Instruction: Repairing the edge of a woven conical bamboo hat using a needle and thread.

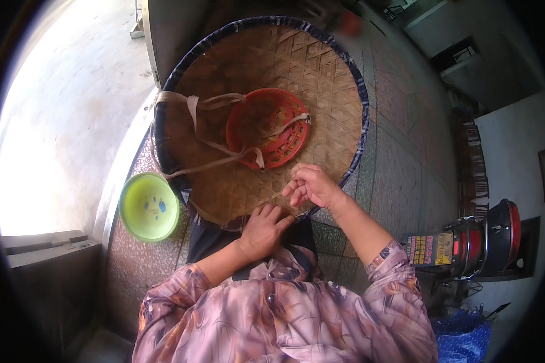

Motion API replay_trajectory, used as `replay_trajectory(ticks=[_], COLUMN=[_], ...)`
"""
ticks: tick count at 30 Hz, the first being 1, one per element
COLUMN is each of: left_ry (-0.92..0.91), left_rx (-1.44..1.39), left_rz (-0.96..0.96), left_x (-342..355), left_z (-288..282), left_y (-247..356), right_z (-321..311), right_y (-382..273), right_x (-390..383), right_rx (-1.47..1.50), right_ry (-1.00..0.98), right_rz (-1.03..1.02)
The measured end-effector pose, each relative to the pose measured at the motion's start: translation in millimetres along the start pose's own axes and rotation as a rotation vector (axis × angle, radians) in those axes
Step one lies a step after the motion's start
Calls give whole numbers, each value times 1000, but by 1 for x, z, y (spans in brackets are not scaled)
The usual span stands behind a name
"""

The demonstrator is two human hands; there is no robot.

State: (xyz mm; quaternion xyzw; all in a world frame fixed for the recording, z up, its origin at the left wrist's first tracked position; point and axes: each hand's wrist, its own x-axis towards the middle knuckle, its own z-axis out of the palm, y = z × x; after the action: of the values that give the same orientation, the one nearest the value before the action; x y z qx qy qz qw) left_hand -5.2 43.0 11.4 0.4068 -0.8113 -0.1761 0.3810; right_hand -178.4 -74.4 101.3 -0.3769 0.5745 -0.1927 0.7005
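A large round woven bamboo tray (321, 78) with a dark blue rim rests on my lap and the floor. Inside it lies a red plastic basket (266, 127) with a beige cloth strap (215, 103) draped across it and over the tray's left rim. My left hand (263, 230) rests fingers-down on the tray's near edge. My right hand (309, 184) hovers just above the near weave, fingers pinched together as if on a thin bamboo strip; what it pinches is too small to make out.
A lime-green plastic bowl (148, 207) sits on the speckled floor left of the tray. A grey box (48, 251) stands at lower left. A red and black appliance (487, 236) and a blue bag (463, 339) are at right.
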Motion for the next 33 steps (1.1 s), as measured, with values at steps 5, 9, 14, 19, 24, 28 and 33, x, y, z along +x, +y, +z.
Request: replay_trajectory(ticks=[5,9,14,19,24,28,33], left_ry=[-149,-190,28,28,28,30,33], left_rx=[-124,-58,-172,-216,-194,-148,-198], left_rz=[-218,-321,-194,-220,-232,-253,-245], left_x=[9,31,30,18,19,18,19], left_z=[6,6,34,40,36,39,40], left_y=[2,19,13,-1,3,0,0], right_z=[-6,10,20,14,-3,-17,-67], right_y=[-16,-31,-58,-104,-148,-186,-258], right_x=[-8,-28,-53,-80,-114,-146,-238], right_rx=[366,312,302,61,-34,-252,-861], right_ry=[-276,-204,-289,-272,-187,-101,231], right_rz=[-78,-166,-415,-688,-1066,-1375,-1776])
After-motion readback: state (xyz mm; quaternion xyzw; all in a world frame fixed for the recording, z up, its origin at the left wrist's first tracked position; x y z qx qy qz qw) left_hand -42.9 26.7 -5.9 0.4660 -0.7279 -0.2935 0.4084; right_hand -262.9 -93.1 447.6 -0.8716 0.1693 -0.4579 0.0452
